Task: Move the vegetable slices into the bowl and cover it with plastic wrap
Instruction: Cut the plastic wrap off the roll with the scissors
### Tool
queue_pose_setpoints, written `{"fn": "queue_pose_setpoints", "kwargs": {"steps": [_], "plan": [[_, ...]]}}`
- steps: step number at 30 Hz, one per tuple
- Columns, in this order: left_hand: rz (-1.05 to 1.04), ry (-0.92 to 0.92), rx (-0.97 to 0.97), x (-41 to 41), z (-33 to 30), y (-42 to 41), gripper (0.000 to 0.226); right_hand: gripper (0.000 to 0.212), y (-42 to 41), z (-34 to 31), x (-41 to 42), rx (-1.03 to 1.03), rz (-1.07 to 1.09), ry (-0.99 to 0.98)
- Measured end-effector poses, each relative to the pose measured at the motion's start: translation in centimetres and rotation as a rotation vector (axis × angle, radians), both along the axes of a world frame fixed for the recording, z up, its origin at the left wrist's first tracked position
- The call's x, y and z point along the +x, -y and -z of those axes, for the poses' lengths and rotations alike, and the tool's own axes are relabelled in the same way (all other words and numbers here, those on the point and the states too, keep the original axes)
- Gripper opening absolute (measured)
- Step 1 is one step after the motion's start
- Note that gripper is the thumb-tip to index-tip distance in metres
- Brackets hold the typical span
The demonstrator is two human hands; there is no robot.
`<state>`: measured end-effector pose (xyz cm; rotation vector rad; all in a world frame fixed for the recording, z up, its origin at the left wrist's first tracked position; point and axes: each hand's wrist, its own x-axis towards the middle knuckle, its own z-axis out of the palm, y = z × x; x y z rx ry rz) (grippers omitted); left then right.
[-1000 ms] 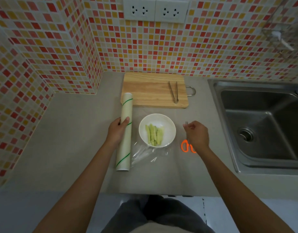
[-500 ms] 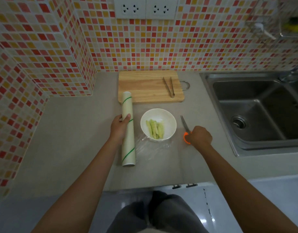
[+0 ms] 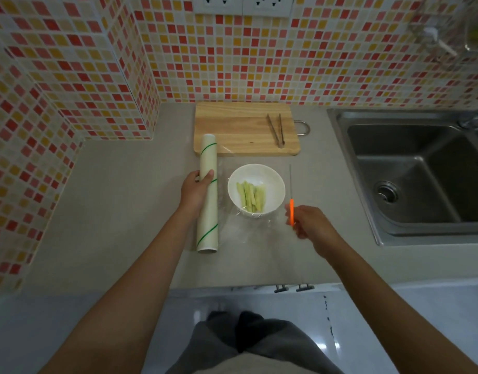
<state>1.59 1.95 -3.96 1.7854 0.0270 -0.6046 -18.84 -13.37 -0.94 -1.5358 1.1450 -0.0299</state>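
Cutting the film cleanly is calling for the left hand (image 3: 195,190) pinning the plastic wrap roll (image 3: 208,193) down, keeping the sheet taut. The right hand (image 3: 309,222) is gripping the orange-handled scissors (image 3: 291,201), blades closed. The vegetable slices (image 3: 251,196) are lying in the bowl (image 3: 275,184), beside the roll.

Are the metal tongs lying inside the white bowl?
No, the tongs lie on the wooden cutting board; the bowl holds only vegetable slices.
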Motion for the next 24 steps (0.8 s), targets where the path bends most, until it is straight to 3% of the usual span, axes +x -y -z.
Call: {"fn": "queue_pose_setpoints", "kwargs": {"steps": [2, 6, 13, 24], "plan": [[-0.011, 0.001, -0.007, -0.1, -0.1, -0.1, 0.048, 0.03, -3.1, -0.4, -1.3, 0.166, -0.096, 0.035], [-0.012, -0.012, -0.016, -0.2, -0.2, 0.0, 0.048, 0.047, -8.1, 0.2, -3.8, 0.386, -0.253, -0.103], [-0.021, -0.008, -0.007, -0.3, -0.5, -0.2, 0.048, 0.06, -11.7, 2.3, -5.0, 0.402, -0.453, -0.297], [-0.011, 0.022, 0.036, -0.4, -0.9, -0.3, 0.049, 0.065, -13.1, 2.1, -1.1, 0.536, -0.426, -0.083]]}}
